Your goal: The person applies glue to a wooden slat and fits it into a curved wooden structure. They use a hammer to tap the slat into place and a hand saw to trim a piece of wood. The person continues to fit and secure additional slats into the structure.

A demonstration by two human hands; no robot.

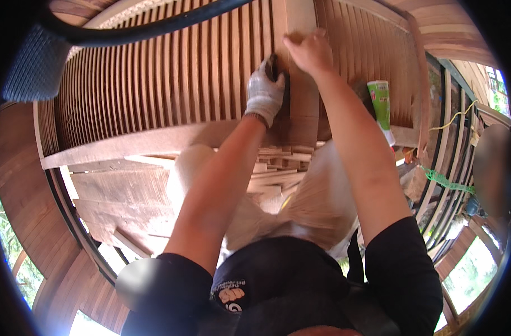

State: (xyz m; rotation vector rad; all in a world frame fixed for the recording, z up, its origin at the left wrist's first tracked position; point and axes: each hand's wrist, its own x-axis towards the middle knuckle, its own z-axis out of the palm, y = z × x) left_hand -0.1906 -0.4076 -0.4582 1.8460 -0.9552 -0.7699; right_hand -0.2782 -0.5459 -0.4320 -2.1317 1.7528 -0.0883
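One slatted panel (171, 78), upper frame: your left hand (264, 92) curls round a dark object (274, 66); right hand (312, 53) blurred, grip unclear. Likely panel work; next probably needs bracing.

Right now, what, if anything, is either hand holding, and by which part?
Cannot be told: a dark shape shows by the gloved left hand, and the right hand is blurred.

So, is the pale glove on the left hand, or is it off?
On: the pale glove covers the left hand, while the left forearm below it is bare.
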